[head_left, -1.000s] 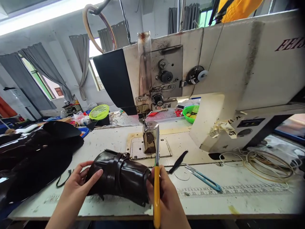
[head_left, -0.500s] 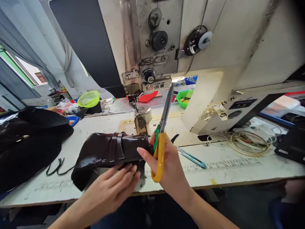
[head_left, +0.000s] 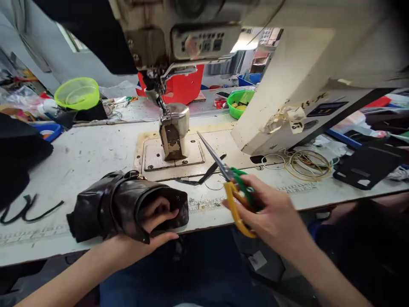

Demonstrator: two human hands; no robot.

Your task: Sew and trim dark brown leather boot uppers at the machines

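Note:
My left hand (head_left: 153, 230) grips a dark brown, glossy leather bag piece (head_left: 105, 204) from below. Several of its fingers reach inside the open end, while the thumb stays outside along the lower edge. Straps wrap the piece, and a metal ring shows on top. In my right hand (head_left: 271, 209) are scissors (head_left: 220, 164) with one yellow and one green handle, the blades pointing up and left, apart from the leather. A thin black strip (head_left: 207, 172) lies on the table behind the scissors. The sewing machine's post (head_left: 174, 132) rises beyond both hands.
Black strips (head_left: 32, 211) lie at the left beside dark leather (head_left: 15, 153). Coiled cord (head_left: 309, 164) and a flat black piece (head_left: 370, 164) are at the right. Behind stand a yellow-green basket (head_left: 76, 94), a green basket (head_left: 231, 102) and a red sheet (head_left: 182, 87).
My left hand has gone from beneath the leather to fingers inside its open end, which now faces me. The scissors moved right and tilted left. The view dipped; the blue snips are hidden.

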